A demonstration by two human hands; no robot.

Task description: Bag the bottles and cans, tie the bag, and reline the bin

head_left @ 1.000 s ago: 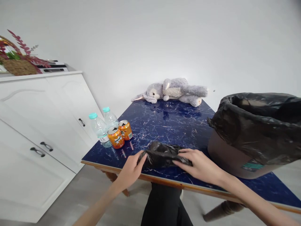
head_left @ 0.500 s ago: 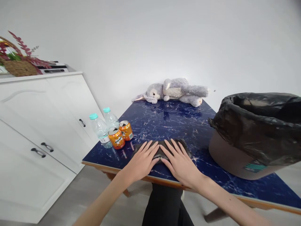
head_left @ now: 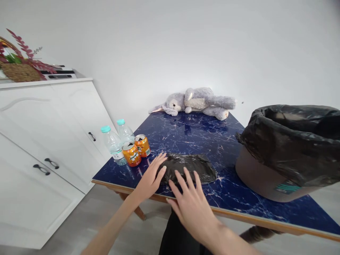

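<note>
A folded black plastic bag (head_left: 190, 167) lies flat near the front edge of the blue marble table (head_left: 191, 136). My left hand (head_left: 150, 176) rests open with its fingertips on the bag's left end. My right hand (head_left: 191, 203) hovers open, fingers spread, just in front of the bag and above the table edge, apart from it.
Two water bottles (head_left: 114, 141) and two orange cans (head_left: 132, 154) stand at the table's left edge. A brown bin lined with a black bag (head_left: 289, 150) fills the right side. A grey plush toy (head_left: 195, 101) lies at the far end. A white cabinet (head_left: 42, 141) stands left.
Both hands pressed flat on the bag half a second ago. My right hand has since lifted off and drawn back toward me; my left hand slid to the bag's left end.
</note>
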